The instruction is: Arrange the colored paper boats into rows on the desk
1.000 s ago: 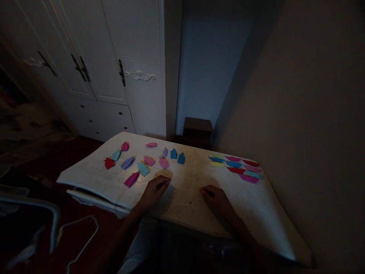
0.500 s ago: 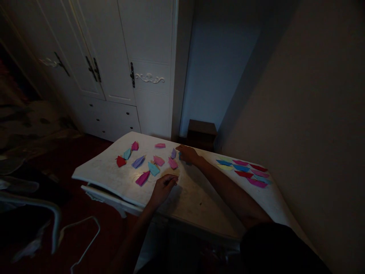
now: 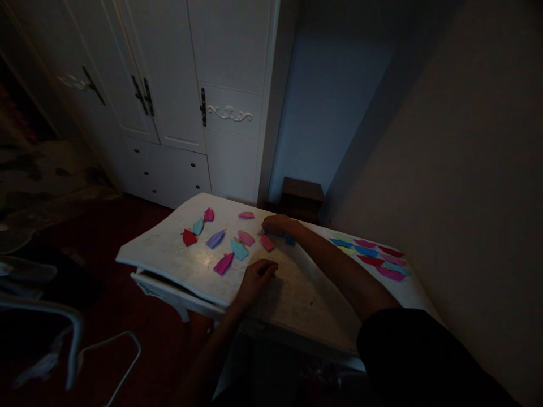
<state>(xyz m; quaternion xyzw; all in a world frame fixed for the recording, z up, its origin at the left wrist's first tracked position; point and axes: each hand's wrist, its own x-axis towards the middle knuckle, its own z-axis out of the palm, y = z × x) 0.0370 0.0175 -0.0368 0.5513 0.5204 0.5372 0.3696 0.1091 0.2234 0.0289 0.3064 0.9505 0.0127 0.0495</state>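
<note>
Over the far edge of the white table [image 3: 161,249], my right hand [image 3: 276,224] has its fingers bent down on a purple folded paper piece [image 3: 260,232], mostly hidden beneath them. A blue folded paper [image 3: 290,240] lies just right of that hand, by the wrist. My left hand [image 3: 258,274] hovers near the front edge with fingertips pressed together; anything in them is too dark to see. Between and left of the hands lie folded papers: a pink one [image 3: 267,243], a light-blue one [image 3: 239,249], a magenta one [image 3: 223,264], a lavender one [image 3: 216,238] and a red one [image 3: 189,237].
Flat boat-shaped folded papers [image 3: 370,260] in several colours lie in rows at the table's right end, beside the wall. A partly open drawer [image 3: 178,291] juts out at the front left. Behind stand a white wardrobe [image 3: 233,152] and a small brown cabinet [image 3: 302,189].
The blue paper, formerly under my right fingers, now lies further right. My right hand has closed over the purple piece. My left hand keeps its pose; the view has shifted slightly.
</note>
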